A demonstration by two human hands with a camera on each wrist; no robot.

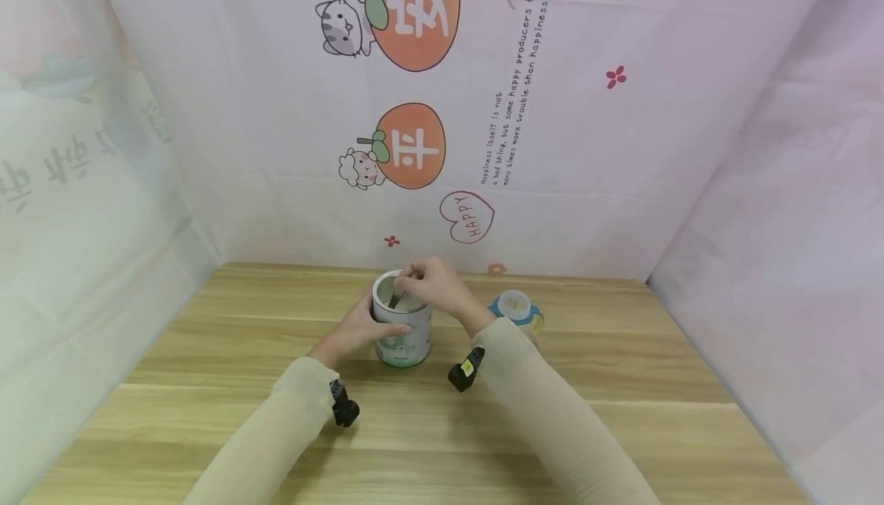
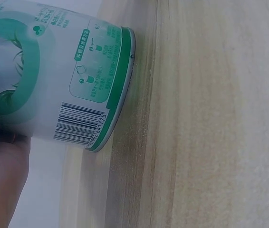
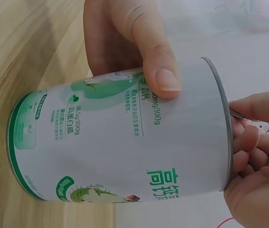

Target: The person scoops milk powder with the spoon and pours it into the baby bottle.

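Note:
A white and green milk powder tin [image 1: 403, 344] stands on the wooden table, its top uncovered. My left hand [image 1: 361, 328] grips the tin's side, thumb across the front, as the right wrist view also shows with the left thumb [image 3: 165, 78] on the label. Over the rim, my right hand [image 1: 435, 284] pinches a metal spoon [image 1: 395, 300] that reaches down inside the tin. In the right wrist view the spoon's handle [image 3: 236, 114] shows between the right hand's [image 3: 263, 156] fingers. The tin's barcode side [image 2: 80, 124] fills part of the left wrist view.
A small blue and yellow cup [image 1: 535, 319] with a pale round top stands right of the tin, partly behind my right forearm. The wooden table [image 1: 587, 382] meets a printed cloth [image 1: 552, 221] at the back; more cloth hangs on both sides.

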